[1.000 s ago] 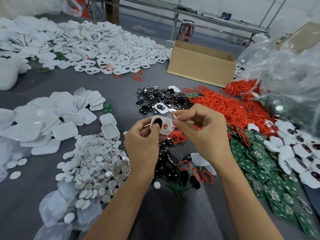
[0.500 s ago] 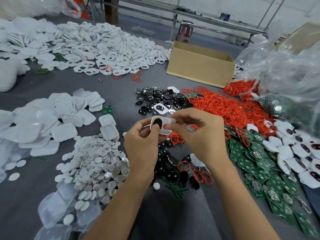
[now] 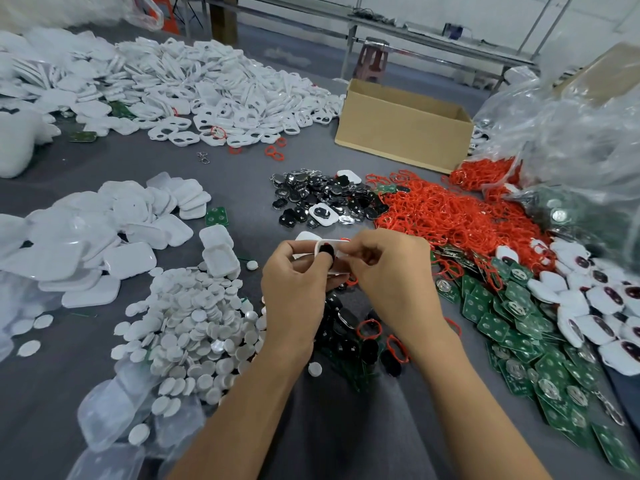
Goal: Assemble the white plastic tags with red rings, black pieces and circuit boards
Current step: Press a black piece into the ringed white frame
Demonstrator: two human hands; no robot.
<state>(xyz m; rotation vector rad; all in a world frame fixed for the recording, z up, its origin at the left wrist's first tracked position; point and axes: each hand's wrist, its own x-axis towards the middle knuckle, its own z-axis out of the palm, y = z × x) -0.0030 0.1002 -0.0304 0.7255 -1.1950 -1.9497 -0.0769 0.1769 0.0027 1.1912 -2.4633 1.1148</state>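
A white plastic tag point(image 3: 323, 244) with a black piece showing in its opening is held above the table centre. My left hand point(image 3: 294, 282) grips it from the left, fingers curled round its edge. My right hand point(image 3: 388, 271) pinches the tag's right side, and its fingers hide that part. A heap of red rings point(image 3: 446, 216) lies to the right, black pieces point(image 3: 322, 199) lie beyond the hands, and green circuit boards point(image 3: 512, 327) spread at the right.
White tag shells point(image 3: 207, 84) are piled at the back left, white covers point(image 3: 104, 226) at the left, round white discs point(image 3: 194, 327) in front of them. A cardboard box point(image 3: 401, 136) stands behind. Finished tags point(image 3: 588, 306) and clear plastic bags point(image 3: 571, 140) fill the right side.
My right hand has moved in against the tag and now covers its right half. The tag has tilted flatter and both hands sit slightly lower.
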